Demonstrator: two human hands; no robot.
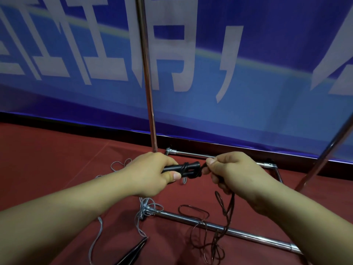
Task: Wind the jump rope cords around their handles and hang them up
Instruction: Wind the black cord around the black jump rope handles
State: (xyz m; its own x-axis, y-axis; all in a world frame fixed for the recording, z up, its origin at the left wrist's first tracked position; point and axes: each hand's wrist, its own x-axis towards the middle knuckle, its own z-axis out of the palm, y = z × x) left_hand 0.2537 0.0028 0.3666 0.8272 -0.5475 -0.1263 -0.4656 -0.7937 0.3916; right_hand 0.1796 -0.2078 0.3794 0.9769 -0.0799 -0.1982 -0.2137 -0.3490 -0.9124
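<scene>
In the head view, a pair of black handles (183, 169) is held level in front of the upright pole (148, 83) of a chrome rack, just below the pole's foot. The left hand (152, 175) is wrapped around the left end of the handles, with the thumb laid along their near side; this grip is closed firmly on them. A few turns of dark cord are seen wound around the handles' middle. The right hand (233, 173) is placed just right of the handles, and the dark cord (227, 213) is pinched between its thumb and forefinger close to the handles' right end; the other fingers are curled around the cord lower down. From that grip the cord is seen hanging in loose loops to the red floor (57, 165), crossing the rack's near base bar (219, 226), which lies in front of and right of the pole.

A second, grey cord (145, 209) is tangled around the left end of that bar, in front of the pole, with strands trailing left and towards the viewer. A dark pointed handle (131, 251) lies on the floor at the bottom edge, well in front of the pole. Behind the pole, a blue banner (257, 83) with large white characters is seen, reaching down almost to the floor.
</scene>
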